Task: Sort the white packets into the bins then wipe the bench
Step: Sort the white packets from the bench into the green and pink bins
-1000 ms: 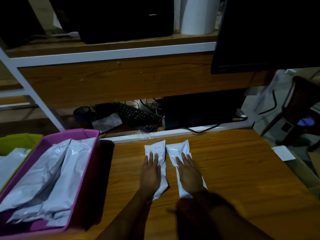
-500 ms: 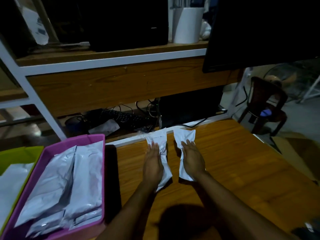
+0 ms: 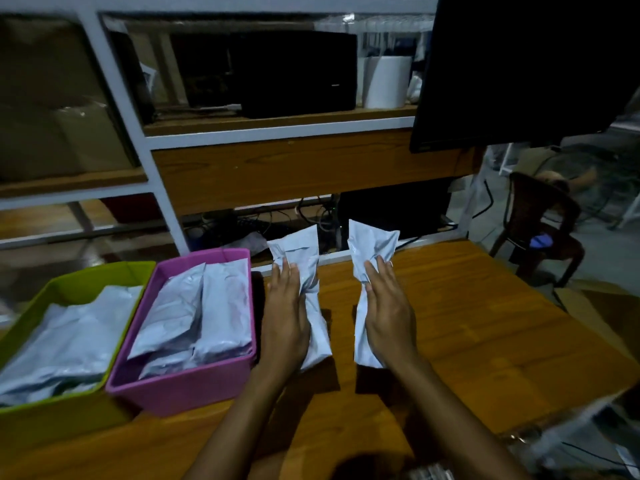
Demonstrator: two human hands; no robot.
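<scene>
Two white packets are lifted off the wooden bench (image 3: pixel 485 323), one in each hand. My left hand (image 3: pixel 285 317) grips the left packet (image 3: pixel 301 251), whose top end sticks up above my fingers. My right hand (image 3: pixel 389 313) grips the right packet (image 3: pixel 372 242) around its middle, a little apart from the other. Just left of my left hand stands a pink bin (image 3: pixel 183 386) holding several white packets. A green bin (image 3: pixel 79 278) beside it on the far left also holds white packets.
A wooden shelf unit with white frame (image 3: pixel 277 133) rises behind the bench, with a black box (image 3: pixel 298 74) and a white roll (image 3: pixel 386 81) on it. A dark monitor (image 3: pixel 519 64) hangs at upper right. A brown chair (image 3: pixel 540 223) stands right of the bench.
Both hands went from lying flat on the packets to gripping and raising them off the bench, and they moved apart. The view tilted up, bringing the green bin further into sight.
</scene>
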